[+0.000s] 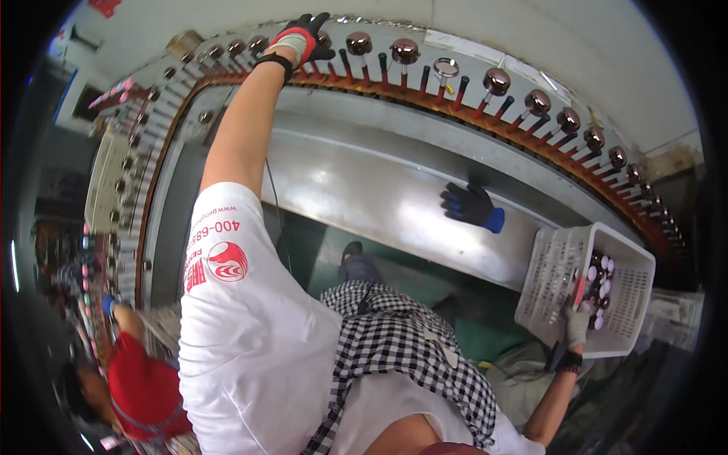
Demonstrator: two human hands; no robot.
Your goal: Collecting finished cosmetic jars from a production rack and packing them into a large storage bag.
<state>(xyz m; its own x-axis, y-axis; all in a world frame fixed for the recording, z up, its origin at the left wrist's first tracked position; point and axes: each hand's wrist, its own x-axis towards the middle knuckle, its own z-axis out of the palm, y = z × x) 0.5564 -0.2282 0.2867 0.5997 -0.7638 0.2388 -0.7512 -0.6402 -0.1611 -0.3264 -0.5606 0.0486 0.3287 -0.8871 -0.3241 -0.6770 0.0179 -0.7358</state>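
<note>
My left hand, in a black glove with a red edge and pale cuff, reaches to the far rail. Its fingers are spread around a shiny dark bronze cap on a peg; contact is unclear. More rounded caps stand on pegs along the curved line. At the right, my right hand, in a glove with a pale cuff, reaches into a white plastic crate. Several small dark and pale round pieces lie inside beside it. Dark shapes hide the right fingers, and a red strip shows by them.
A metal ledge runs below the peg line. A loose black and blue glove lies on it. One peg near the middle carries a silvery ring-like piece. Another person in red works at the lower left.
</note>
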